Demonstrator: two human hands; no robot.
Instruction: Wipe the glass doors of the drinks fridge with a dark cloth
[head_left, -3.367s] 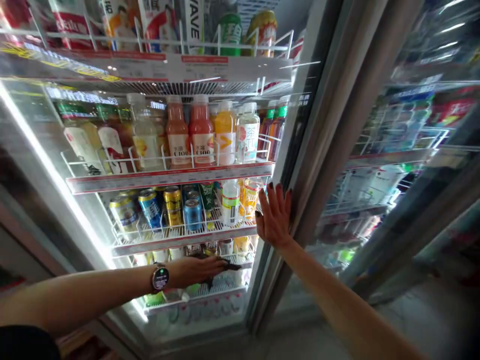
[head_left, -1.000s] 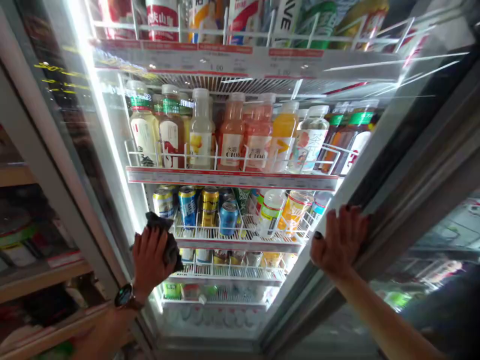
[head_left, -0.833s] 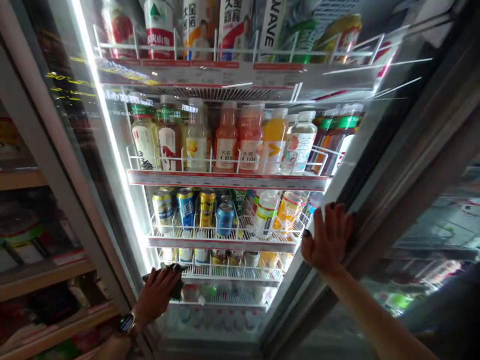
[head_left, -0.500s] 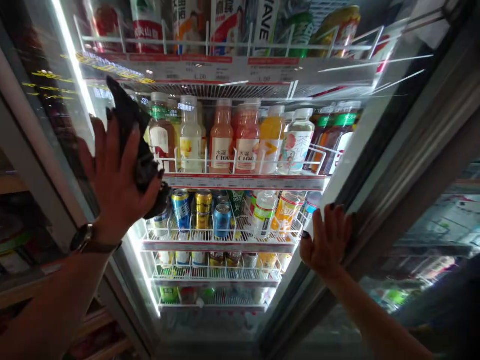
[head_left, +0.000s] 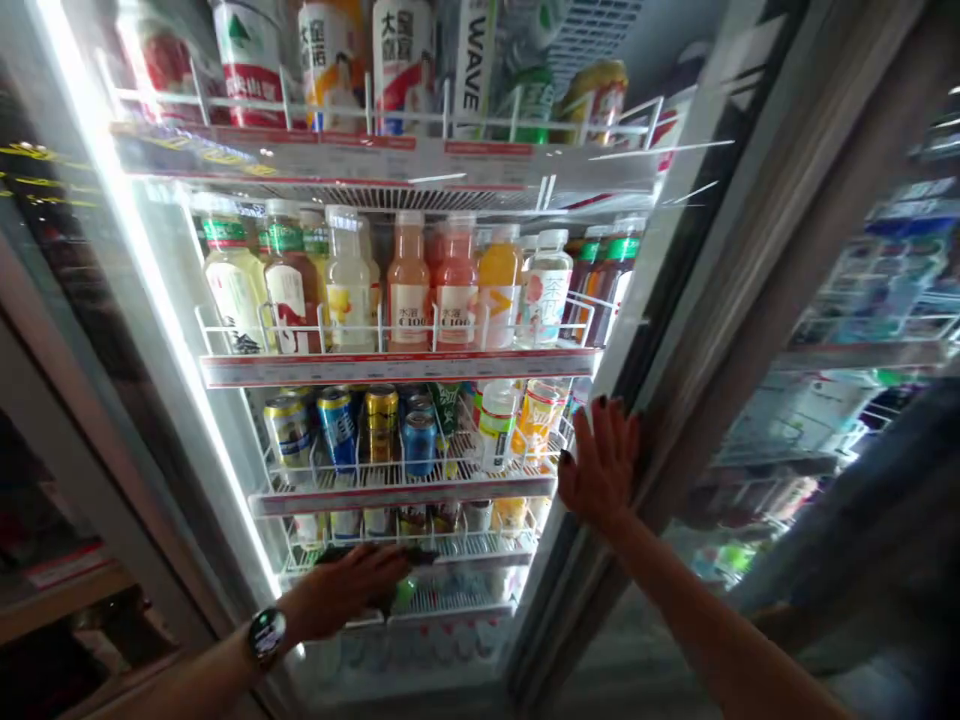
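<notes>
I face a lit drinks fridge behind a glass door [head_left: 225, 560]. My left hand [head_left: 349, 590], with a watch at the wrist, lies low on the glass and presses a dark cloth [head_left: 409, 556] against it, level with the lower shelves. My right hand [head_left: 600, 465] is open, fingers stretched out flat on the door's right edge next to the grey frame [head_left: 720, 300]. Behind the glass stand a row of juice and tea bottles [head_left: 409, 290] and, one shelf down, several cans [head_left: 379, 425].
Cartons and bottles fill the top shelf [head_left: 390, 60]. A second glass-fronted fridge [head_left: 840, 330] stands to the right of the frame. Wooden shelving [head_left: 52, 590] sits in the dark at the far left. A bright light strip [head_left: 157, 300] runs down the fridge's left side.
My left hand with the cloth has swept from high on the left of the glass down to the lower shelves. My right hand has stayed flat on the door's edge.
</notes>
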